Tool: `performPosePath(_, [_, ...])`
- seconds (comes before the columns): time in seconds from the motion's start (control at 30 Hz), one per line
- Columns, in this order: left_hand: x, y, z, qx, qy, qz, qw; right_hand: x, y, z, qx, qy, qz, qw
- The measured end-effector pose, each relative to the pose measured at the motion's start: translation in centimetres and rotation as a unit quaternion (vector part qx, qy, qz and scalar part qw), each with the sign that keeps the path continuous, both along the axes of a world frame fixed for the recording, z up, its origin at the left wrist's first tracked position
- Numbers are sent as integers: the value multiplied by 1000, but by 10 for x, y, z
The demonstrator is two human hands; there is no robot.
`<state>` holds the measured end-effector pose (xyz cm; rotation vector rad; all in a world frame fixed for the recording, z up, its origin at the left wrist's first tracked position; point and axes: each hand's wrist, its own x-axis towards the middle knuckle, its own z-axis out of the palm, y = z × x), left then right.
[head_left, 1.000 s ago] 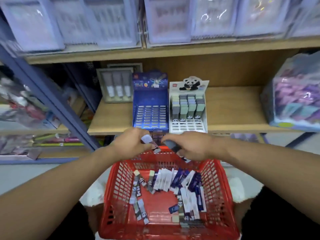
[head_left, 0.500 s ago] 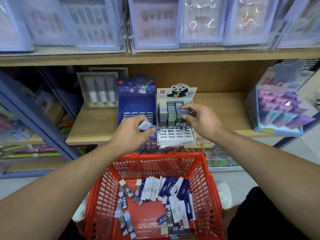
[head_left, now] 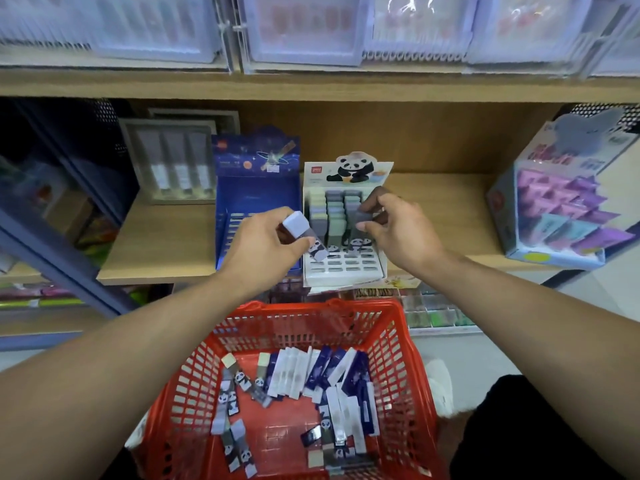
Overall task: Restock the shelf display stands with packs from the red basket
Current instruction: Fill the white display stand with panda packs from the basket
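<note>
Head view: the left hand (head_left: 263,249) grips one panda pack (head_left: 304,233) between thumb and curled fingers, pale cap end up and the panda print at its lower end, tilted toward the right. This pack sits in front of the left edge of the panda display stand (head_left: 346,271).

The right hand (head_left: 398,232) pinches a grey pack (head_left: 363,220) between thumb and fingertips, over the right-hand column of that stand. Whether this pack is already seated in a slot cannot be told.

The panda display stand is white, with a panda header card. Its rear rows carry upright packs in grey and green tones; its front rows show open slots. Just beside it on the left stands the blue display stand (head_left: 256,202) with a space-theme header; its slotted tray shows bare slots.

Both stands rest on a wooden shelf (head_left: 450,209). A grey boxed set (head_left: 169,161) stands at the left rear of the shelf, and a purple product box (head_left: 561,199) at the right.

Below the hands lies the red basket (head_left: 398,341). It contains loose panda-print packs on the left and white and dark-blue packs (head_left: 322,372) in the centre and right.
</note>
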<state>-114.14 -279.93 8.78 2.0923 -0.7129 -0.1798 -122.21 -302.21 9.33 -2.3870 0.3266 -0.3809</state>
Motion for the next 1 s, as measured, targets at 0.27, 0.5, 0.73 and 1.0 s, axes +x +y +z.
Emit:
performPosePath(0.27, [0,-4,-5,-11,26,13,1000,-7,-5,0,13,-1,-8,1000])
performPosePath(0.5, [-4,-4,1,-14,30,20,999,-5,-2,-3,20,2,3,1000])
performPosePath(0.73, [-4,-2,3,-19,33,27,999,-4,-1,-3,1,14,19,1000])
performPosePath(1.0, [-2,0,2,-15,36,27,999,-4,-6,0,-65,13,20,998])
